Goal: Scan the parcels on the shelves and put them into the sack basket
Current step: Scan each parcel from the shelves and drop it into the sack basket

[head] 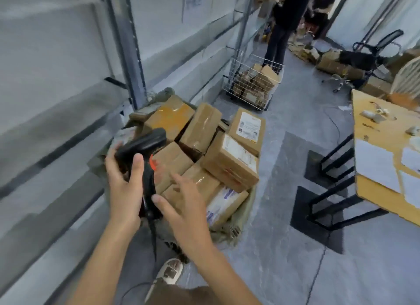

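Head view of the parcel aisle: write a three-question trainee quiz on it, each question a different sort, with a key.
1. True or false: the left hand grips the black handheld barcode scanner with the orange trigger.
2. Multiple choice: the brown cardboard parcels nearest the person lie in A) the sack-lined basket, B) the white wire cart, C) the yellow wooden table.
3. Fill in: the right hand, fingers spread, holds ____.

Key: 1 true; 2 A; 3 nothing.
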